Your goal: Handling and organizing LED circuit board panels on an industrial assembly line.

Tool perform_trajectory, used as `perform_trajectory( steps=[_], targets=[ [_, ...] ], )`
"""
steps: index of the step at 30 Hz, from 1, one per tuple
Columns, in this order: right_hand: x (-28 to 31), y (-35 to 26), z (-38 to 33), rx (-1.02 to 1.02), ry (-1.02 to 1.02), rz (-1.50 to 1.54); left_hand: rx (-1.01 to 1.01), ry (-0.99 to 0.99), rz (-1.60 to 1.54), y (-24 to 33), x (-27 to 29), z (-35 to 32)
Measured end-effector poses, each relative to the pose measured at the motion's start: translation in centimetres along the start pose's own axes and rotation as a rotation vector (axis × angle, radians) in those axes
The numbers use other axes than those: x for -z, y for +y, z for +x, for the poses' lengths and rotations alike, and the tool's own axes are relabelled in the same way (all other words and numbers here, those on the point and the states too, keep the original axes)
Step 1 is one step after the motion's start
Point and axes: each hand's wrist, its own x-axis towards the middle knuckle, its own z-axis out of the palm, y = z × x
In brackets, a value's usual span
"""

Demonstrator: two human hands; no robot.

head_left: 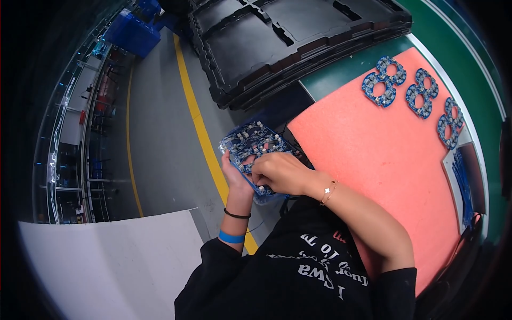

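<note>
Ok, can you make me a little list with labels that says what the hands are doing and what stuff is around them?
left hand: holds a blue circuit board panel from underneath, off the left edge of the table
right hand: fingers curled on the near end of the same panel
mat: salmon-pink mat on a green table
on mat: three blue figure-eight boards in a row at the far right
behind: stack of black trays
floor: grey with a yellow line
wrists: gold bracelet on the right, black band and blue band on the left
</note>
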Motion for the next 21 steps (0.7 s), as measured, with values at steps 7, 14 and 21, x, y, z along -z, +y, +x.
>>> perform_trajectory(
  steps=[7, 14, 21],
  targets=[
    [1.5, 0.4, 0.6, -0.029, 0.333, 0.017, -0.062, 0.087, 0.021, 0.4, 1.1, 0.1],
    [1.7, 1.2, -0.3, 0.008, 0.066, -0.132, -0.065, 0.119, 0.056, 1.3, 0.6, -0.6],
    [1.6, 0.9, -0.3, -0.016, -0.016, -0.203, -0.04, 0.107, 0.053, 1.1, 1.3, -0.6]
  ],
)
